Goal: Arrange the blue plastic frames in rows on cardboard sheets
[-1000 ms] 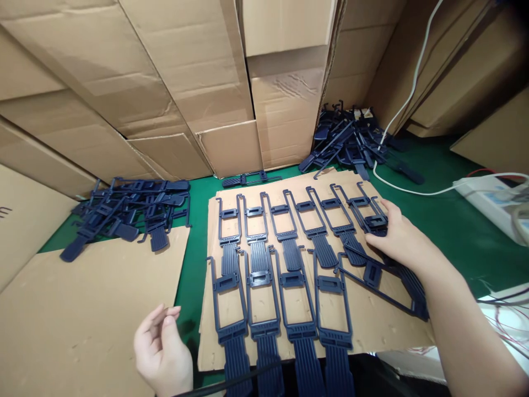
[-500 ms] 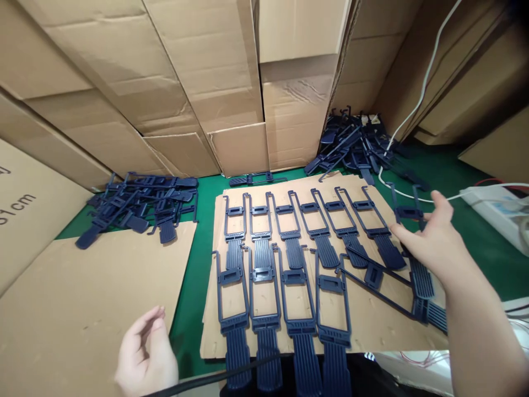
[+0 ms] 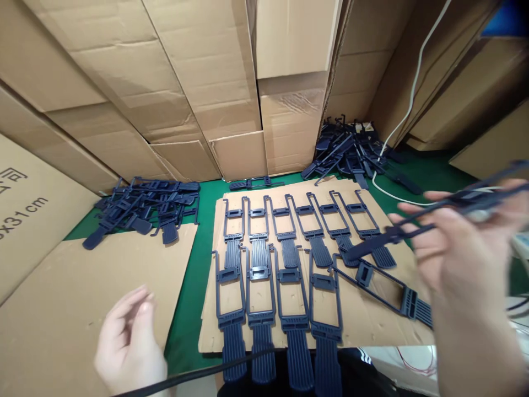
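Dark blue plastic hanger-like parts lie in two rows (image 3: 285,259) on a cardboard sheet (image 3: 372,320). One part (image 3: 384,286) lies skewed at the right end of the near row. My right hand (image 3: 458,248) is raised above the sheet's right side, fingers closed on a single blue part (image 3: 433,220) that points left over the back row. My left hand (image 3: 128,342) hovers low at the left, over the edge of another cardboard sheet (image 3: 74,298). Its fingers are loosely curled and hold nothing.
Loose heaps of the same blue parts lie on the green surface at back left (image 3: 140,207) and back right (image 3: 351,149). Cardboard boxes (image 3: 231,82) wall the back. A white cable (image 3: 405,105) runs down at right. A black cable (image 3: 198,372) crosses the near edge.
My right hand has lifted one blue part off the right end of the back row and raised it to the right. My left hand drifted slightly left.
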Action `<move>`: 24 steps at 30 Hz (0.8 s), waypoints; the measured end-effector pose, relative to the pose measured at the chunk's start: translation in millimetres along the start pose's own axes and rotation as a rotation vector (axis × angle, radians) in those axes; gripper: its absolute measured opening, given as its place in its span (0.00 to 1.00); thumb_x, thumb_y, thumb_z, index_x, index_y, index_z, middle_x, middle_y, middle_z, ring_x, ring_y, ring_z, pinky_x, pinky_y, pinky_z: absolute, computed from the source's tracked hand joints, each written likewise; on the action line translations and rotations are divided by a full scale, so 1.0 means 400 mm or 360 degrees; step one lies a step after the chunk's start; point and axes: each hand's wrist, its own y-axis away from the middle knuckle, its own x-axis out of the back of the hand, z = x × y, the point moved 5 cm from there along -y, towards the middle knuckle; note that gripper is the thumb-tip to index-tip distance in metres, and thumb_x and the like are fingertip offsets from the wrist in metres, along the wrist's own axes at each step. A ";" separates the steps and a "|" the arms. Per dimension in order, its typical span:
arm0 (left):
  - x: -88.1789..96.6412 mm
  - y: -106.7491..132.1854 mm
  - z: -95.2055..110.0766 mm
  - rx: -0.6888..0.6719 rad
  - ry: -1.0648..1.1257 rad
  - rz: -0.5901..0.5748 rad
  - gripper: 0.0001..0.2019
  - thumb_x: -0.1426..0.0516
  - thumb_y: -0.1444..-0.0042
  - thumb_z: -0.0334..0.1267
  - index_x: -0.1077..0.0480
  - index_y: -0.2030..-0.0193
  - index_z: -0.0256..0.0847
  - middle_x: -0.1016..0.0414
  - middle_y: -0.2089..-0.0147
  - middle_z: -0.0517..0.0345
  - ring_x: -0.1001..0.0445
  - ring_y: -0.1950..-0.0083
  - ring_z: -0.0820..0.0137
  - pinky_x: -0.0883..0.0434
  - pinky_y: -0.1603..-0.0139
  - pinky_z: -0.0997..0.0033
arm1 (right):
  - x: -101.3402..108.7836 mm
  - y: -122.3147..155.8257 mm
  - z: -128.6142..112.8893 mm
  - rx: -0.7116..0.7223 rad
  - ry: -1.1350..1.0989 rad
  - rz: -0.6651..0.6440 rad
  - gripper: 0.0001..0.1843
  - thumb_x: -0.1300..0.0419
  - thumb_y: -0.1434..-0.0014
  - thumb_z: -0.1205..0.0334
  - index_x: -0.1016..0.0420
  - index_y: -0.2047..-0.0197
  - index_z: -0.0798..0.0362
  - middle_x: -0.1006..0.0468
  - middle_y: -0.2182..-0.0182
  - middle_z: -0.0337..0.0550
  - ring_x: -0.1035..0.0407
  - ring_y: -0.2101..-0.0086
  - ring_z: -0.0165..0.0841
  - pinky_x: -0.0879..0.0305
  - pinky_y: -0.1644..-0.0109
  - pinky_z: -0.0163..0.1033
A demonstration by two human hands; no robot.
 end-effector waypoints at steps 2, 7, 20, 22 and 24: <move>-0.053 0.005 0.049 -0.0021 0.0120 -0.0276 0.13 0.42 0.51 0.43 0.28 0.62 0.38 0.28 0.59 0.52 0.28 0.59 0.64 0.33 0.48 0.56 | -0.086 0.039 -0.057 -0.0010 -0.0491 -0.0259 0.40 0.53 0.43 0.55 0.79 0.37 0.43 0.43 0.44 0.54 0.33 0.54 0.38 0.32 0.55 0.46; -0.194 0.102 0.161 -0.0182 0.0026 -0.1598 0.29 0.39 0.59 0.51 0.30 0.50 0.38 0.30 0.50 0.45 0.33 0.49 0.52 0.34 0.47 0.54 | -0.253 0.165 -0.188 0.0126 -0.0764 -0.0810 0.51 0.44 0.48 0.52 0.84 0.38 0.41 0.43 0.47 0.48 0.35 0.53 0.36 0.30 0.55 0.44; -0.043 0.039 0.022 0.0231 0.0064 -0.0402 0.21 0.41 0.51 0.47 0.31 0.52 0.40 0.37 0.77 0.63 0.34 0.74 0.73 0.30 0.66 0.71 | -0.402 0.386 -0.193 0.0810 -0.0242 -0.1718 0.42 0.47 0.43 0.54 0.69 0.34 0.48 0.61 0.35 0.49 0.66 0.37 0.43 0.62 0.39 0.62; -0.004 0.024 0.006 0.0289 0.0187 -0.0227 0.18 0.40 0.51 0.44 0.30 0.54 0.41 0.40 0.79 0.66 0.37 0.76 0.76 0.30 0.66 0.72 | -0.411 0.419 -0.166 0.1100 0.0071 -0.1923 0.38 0.43 0.46 0.52 0.55 0.36 0.46 0.58 0.36 0.49 0.66 0.38 0.47 0.70 0.42 0.68; 0.020 0.021 -0.015 0.0354 0.0208 -0.0154 0.16 0.40 0.51 0.42 0.29 0.55 0.41 0.40 0.79 0.65 0.37 0.76 0.76 0.30 0.66 0.73 | -0.414 0.442 -0.144 0.1262 0.0231 -0.2015 0.37 0.42 0.47 0.47 0.48 0.38 0.47 0.55 0.36 0.52 0.63 0.38 0.47 0.73 0.43 0.69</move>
